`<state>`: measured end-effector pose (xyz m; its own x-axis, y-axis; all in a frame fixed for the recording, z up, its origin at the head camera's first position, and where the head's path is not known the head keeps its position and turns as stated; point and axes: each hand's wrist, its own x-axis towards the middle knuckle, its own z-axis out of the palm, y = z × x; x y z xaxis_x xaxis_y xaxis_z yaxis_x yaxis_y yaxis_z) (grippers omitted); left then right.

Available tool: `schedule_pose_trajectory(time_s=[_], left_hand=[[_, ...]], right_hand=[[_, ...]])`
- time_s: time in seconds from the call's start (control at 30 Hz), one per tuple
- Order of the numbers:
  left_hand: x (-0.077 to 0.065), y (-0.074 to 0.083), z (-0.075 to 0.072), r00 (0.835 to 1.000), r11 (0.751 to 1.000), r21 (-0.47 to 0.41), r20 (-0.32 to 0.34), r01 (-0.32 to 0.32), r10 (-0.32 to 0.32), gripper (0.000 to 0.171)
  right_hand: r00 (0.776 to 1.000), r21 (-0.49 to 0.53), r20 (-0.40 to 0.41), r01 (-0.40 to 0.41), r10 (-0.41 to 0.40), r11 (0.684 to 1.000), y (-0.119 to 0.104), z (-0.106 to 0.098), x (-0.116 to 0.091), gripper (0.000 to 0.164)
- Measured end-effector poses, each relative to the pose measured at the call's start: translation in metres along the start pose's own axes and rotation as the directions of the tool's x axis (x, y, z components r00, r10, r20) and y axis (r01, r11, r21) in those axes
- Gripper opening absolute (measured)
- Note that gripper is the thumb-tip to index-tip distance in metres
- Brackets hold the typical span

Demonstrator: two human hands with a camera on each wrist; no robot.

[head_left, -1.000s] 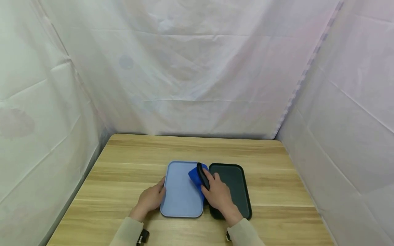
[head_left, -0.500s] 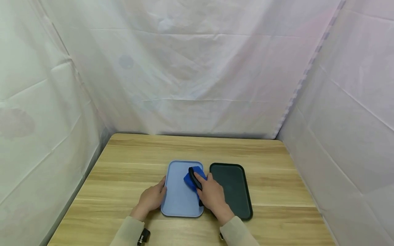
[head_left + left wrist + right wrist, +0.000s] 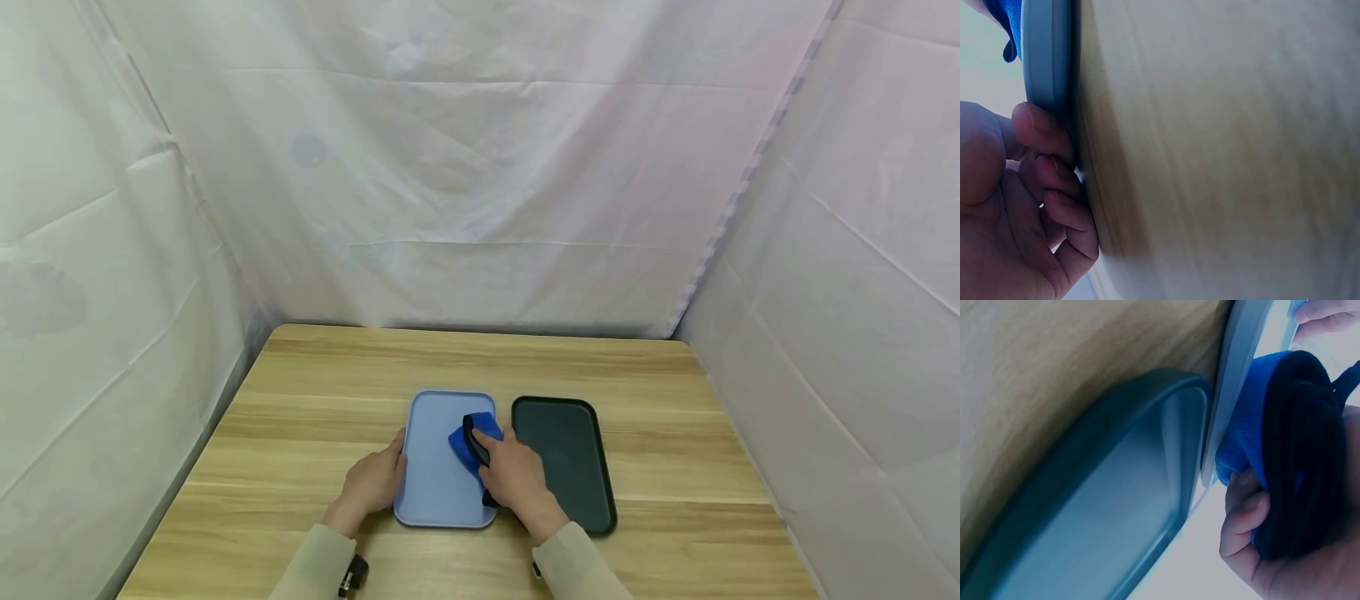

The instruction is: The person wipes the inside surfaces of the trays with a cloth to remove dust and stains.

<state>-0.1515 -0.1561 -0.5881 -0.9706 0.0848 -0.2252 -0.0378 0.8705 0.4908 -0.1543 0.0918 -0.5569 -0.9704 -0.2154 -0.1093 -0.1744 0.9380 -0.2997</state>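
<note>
A light blue tray (image 3: 438,492) lies on the table in the head view. My left hand (image 3: 373,482) grips its left edge; in the left wrist view the curled fingers (image 3: 1063,178) sit at the rim. My right hand (image 3: 517,475) holds a folded blue cloth (image 3: 457,442) with a black part (image 3: 474,442) against the right half of this tray. In the right wrist view the cloth's black folds (image 3: 1304,456) fill the palm, and the fingertips press into the blue fabric. The cloth's underside is hidden.
A dark green tray (image 3: 566,450) lies just right of the light blue one, its lower left corner partly covered by my right hand and wrist. The wooden table (image 3: 315,392) is bounded by white sheets (image 3: 480,167) at the back and sides.
My right hand has moved the cloth left from the light blue tray's right edge onto its surface, then slightly nearer to me. My left hand stays at the left edge.
</note>
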Motion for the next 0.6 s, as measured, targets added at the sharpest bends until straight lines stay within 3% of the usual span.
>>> schedule_pose_trajectory(time_s=[0.6], left_hand=[[0.0, -0.002, 0.004, 1.0, 1.0, -0.004, -0.012, -0.013, 0.013, 0.055]], right_hand=[[0.997, 0.004, 0.071, 0.007, -0.007, 1.0, -0.004, -0.005, -0.02, 0.057]])
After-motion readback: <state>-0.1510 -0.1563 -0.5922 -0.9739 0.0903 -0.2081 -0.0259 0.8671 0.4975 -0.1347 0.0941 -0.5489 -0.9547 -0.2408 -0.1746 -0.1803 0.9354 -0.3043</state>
